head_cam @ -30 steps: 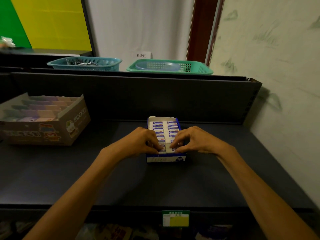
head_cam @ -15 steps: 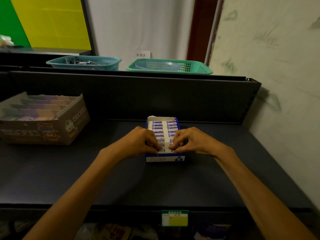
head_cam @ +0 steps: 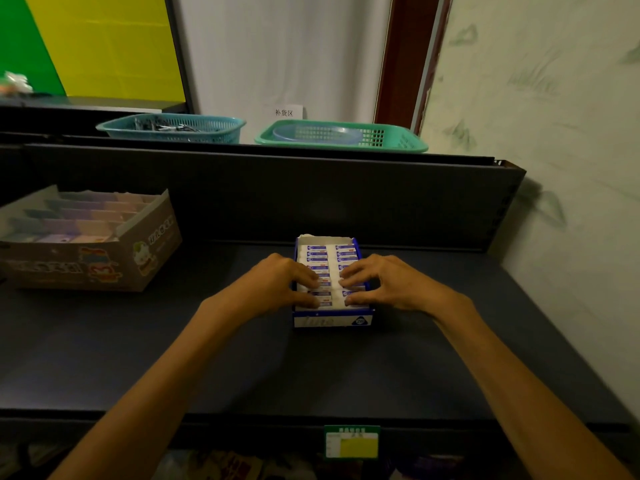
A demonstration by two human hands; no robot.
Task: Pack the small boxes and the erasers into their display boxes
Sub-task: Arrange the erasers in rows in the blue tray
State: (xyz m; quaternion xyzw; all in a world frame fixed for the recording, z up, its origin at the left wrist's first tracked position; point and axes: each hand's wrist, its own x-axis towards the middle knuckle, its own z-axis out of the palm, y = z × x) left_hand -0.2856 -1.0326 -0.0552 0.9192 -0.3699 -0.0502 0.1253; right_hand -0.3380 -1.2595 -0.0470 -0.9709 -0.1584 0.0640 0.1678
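Observation:
A blue and white display box [head_cam: 332, 320] stands in the middle of the dark shelf, filled with two rows of white erasers [head_cam: 330, 254] in blue sleeves. My left hand [head_cam: 280, 284] lies over the left row, fingers spread and pressing down on the near erasers. My right hand [head_cam: 384, 282] does the same on the right row. The fingertips hide the nearest erasers. A brown cardboard display box [head_cam: 104, 268] with rows of small pastel boxes sits at the left of the shelf.
The shelf's dark back panel [head_cam: 277, 195] rises behind the boxes. On top of it stand a teal basket [head_cam: 173, 128] and a green basket [head_cam: 343, 136]. A wall closes the right side. A green and yellow price tag [head_cam: 351, 441] hangs on the shelf's front edge.
My fingers went from pinching erasers at the box's near end to lying spread and flat on top of both rows. The box has not moved.

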